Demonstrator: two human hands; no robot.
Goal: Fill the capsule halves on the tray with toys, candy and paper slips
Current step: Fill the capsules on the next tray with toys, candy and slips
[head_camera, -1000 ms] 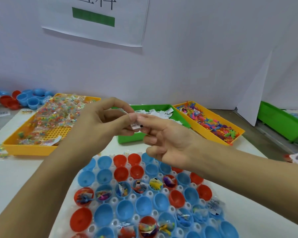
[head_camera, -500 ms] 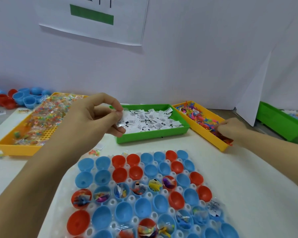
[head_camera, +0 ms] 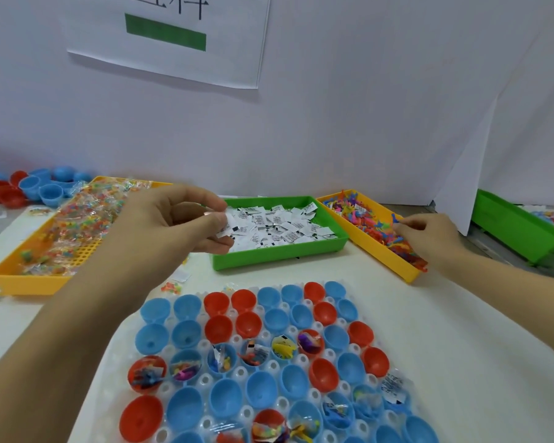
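White wall (head_camera: 365,107), taped paper sign (head_camera: 167,39)

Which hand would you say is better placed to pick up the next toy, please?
The right hand, probably: its fingertips are already in the yellow toy tray, while the left hand pinches paper slips over the green tray.

bare table (head_camera: 461,314) lies open between capsule tray (head_camera: 406,375) and yellow bin (head_camera: 394,265).
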